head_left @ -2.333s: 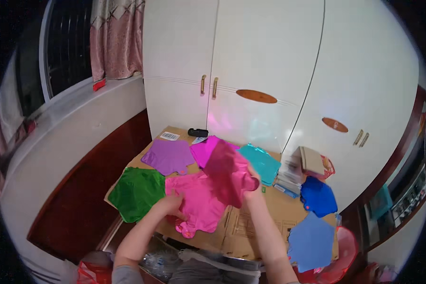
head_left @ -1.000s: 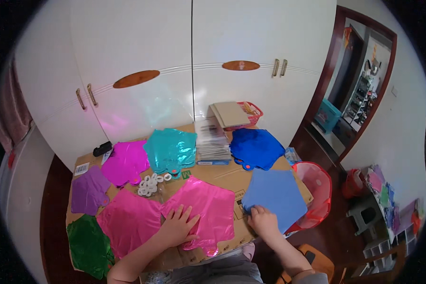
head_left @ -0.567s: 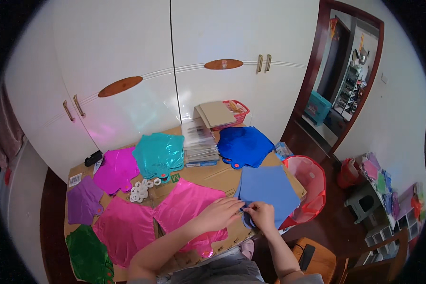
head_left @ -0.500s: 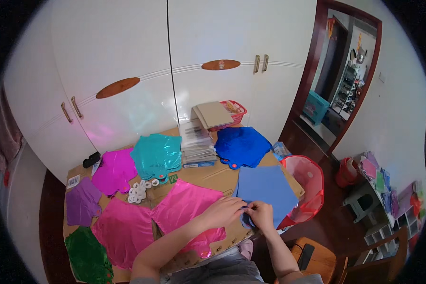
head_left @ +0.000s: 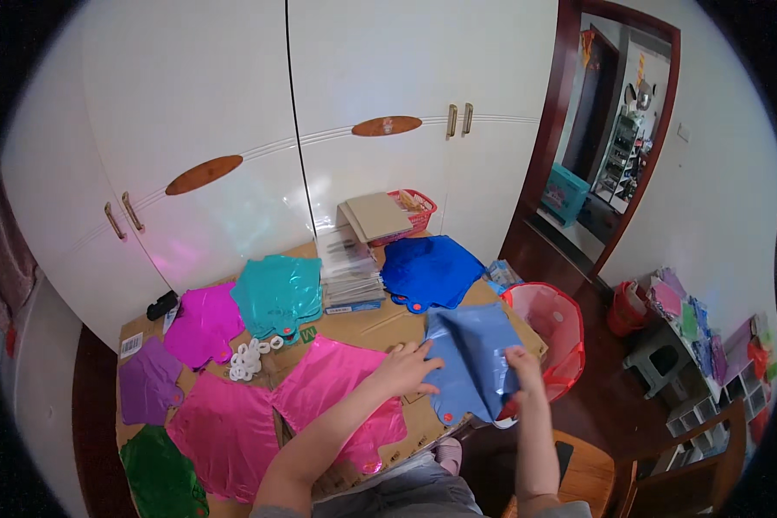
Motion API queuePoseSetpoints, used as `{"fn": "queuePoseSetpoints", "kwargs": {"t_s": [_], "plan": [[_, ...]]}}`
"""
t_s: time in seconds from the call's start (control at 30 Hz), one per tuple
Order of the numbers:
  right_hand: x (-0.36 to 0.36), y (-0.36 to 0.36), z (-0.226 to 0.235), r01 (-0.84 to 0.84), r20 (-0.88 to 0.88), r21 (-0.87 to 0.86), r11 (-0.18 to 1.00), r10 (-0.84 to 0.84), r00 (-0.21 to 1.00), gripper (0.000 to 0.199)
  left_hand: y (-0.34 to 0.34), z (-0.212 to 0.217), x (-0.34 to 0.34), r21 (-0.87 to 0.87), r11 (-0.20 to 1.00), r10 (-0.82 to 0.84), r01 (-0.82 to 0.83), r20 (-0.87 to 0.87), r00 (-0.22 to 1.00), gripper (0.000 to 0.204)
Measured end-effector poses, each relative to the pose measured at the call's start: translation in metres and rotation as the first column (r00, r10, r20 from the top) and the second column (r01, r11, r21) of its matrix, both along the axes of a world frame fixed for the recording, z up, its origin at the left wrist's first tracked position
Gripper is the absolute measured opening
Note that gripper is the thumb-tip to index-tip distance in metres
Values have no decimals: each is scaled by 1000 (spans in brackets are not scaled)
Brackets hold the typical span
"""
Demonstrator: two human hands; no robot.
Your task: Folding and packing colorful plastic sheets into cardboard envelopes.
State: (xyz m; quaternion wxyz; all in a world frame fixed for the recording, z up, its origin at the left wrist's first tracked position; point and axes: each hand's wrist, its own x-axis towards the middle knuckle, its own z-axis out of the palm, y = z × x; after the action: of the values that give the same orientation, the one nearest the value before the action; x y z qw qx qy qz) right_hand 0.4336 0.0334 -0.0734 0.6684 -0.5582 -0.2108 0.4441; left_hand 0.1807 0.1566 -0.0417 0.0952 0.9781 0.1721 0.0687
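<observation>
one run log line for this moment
left hand | touching light blue foil sheet | right hand | pinching same sheet's edge | on cardboard tabletop

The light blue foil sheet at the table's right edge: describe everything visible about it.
The light blue foil sheet is shiny and crinkled, with scalloped edges and a small red dot near its lower edge. It lies mostly flat on the cardboard-covered table, its right part lifted. The left hand presses its left edge; the right hand grips its right edge. A red basket stands just beyond.
</observation>
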Motion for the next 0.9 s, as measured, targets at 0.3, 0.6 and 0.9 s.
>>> {"fn": "queuePoseSetpoints", "kwargs": {"t_s": [0.3, 0.6, 0.9], "plan": [[189, -60, 88, 545, 515, 546, 636, -768, 380, 13, 4, 5, 2, 9, 1000, -6, 6, -15, 1000, 65], [31, 137, 152, -42, 890, 356, 934, -352, -291, 16, 5, 1, -1, 20, 1000, -17, 18, -31, 999, 65], [-92, 238, 45, -207, 940, -230, 951, 163, -300, 26, 9, -8, -2, 1, 1000, -12, 12, 9, 1000, 60]]}}
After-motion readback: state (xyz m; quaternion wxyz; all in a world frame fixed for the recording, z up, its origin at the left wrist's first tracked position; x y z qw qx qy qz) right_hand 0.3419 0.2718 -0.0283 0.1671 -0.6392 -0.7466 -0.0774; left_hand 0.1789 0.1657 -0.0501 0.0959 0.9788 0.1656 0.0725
